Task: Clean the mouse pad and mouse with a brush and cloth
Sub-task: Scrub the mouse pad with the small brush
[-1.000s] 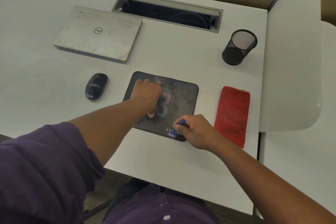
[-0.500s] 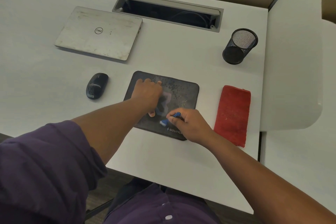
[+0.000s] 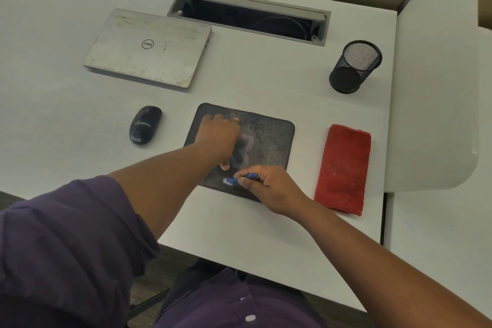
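Observation:
A dark mouse pad speckled with pale dust lies mid-desk. My left hand presses flat on its left half, fingers spread. My right hand grips a small blue brush at the pad's near edge, bristle end pointing left onto the pad. A black mouse sits on the desk left of the pad. A folded red cloth lies right of the pad, untouched.
A closed silver laptop lies at the back left. An open cable tray is set into the desk behind it. A black mesh pen cup stands back right. The desk's near edge runs just below my arms.
My right hand has swept the brush leftward along the pad's near edge. My left hand has stayed pressed on the pad.

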A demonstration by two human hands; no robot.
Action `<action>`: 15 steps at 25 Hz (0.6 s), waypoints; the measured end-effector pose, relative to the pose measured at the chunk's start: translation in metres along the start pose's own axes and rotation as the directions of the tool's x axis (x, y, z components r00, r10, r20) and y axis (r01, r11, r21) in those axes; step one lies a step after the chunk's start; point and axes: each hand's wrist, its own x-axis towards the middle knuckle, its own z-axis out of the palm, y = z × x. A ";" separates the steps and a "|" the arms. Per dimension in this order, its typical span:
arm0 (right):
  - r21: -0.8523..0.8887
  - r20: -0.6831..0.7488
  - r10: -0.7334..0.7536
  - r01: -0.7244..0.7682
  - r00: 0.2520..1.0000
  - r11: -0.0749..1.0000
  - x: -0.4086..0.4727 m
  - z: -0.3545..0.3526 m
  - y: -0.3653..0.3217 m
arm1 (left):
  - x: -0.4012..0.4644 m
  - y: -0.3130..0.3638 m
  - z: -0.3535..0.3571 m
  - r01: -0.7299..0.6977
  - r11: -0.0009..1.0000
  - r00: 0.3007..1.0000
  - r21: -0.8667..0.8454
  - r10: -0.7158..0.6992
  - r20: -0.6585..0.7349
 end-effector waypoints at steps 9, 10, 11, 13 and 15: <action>-0.204 0.136 0.056 -0.028 0.989 0.979 0.000 -0.003 -0.002 | -0.004 0.000 -0.004 0.003 1.000 1.000 -0.030 -0.002 0.024; -0.247 0.141 0.056 -0.020 0.988 0.969 -0.001 -0.005 -0.002 | -0.004 0.000 -0.004 0.000 1.000 1.000 -0.030 0.001 0.023; -0.264 0.132 0.055 -0.018 0.990 0.964 -0.001 -0.007 -0.001 | -0.005 0.000 -0.005 0.000 1.000 1.000 -0.028 0.001 0.023; -0.259 0.120 0.053 -0.020 0.991 0.966 -0.002 -0.012 -0.001 | -0.006 0.000 -0.006 0.001 1.000 1.000 -0.022 -0.001 0.023; -0.273 0.166 0.086 -0.038 0.982 0.961 -0.002 -0.018 0.000 | -0.006 0.000 -0.006 -0.001 1.000 1.000 -0.014 0.002 0.018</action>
